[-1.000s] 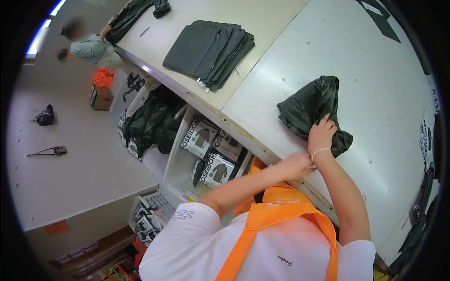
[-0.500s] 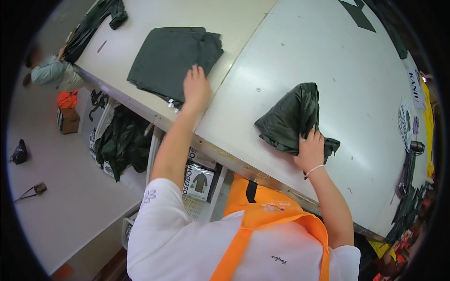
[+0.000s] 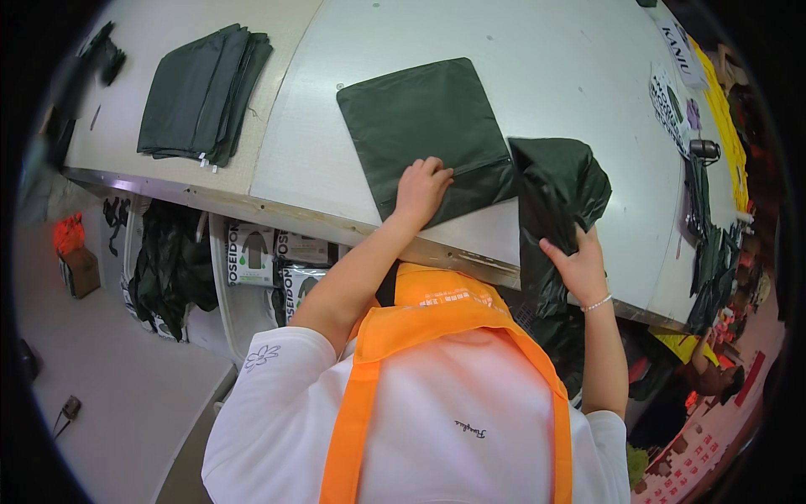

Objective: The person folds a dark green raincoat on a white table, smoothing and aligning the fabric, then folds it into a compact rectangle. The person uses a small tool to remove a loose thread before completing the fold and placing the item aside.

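Note:
A flat, dark green folded garment (image 3: 432, 113) lies on the white table. My left hand (image 3: 422, 193) is on its near part, with fingers curled and pinching at a fold line. My right hand (image 3: 581, 267) grips a loose, dark green thin-fabric pouch (image 3: 558, 181), fingers partly hidden behind it. This pouch bulges at the top and hangs over the table's near edge, close beside the folded garment's right corner. Farther left sits a stack of dark green folded garments (image 3: 197, 92) with small white tags at its near end.
Below the table edge (image 3: 336, 220), a white bin (image 3: 220, 277) holds packaged garments, and dark green fabric (image 3: 172, 265) is heaped beside it. Along the far right lie a dark cylindrical object (image 3: 705, 149), yellow material (image 3: 724, 126) and dark green pieces (image 3: 714, 269). Another person (image 3: 714, 374) is at lower right.
My left hand has come off the stack and moved right, onto a flat folded garment now lying on the table. My right hand has drawn the pouch nearer, over the table edge. The view has shifted.

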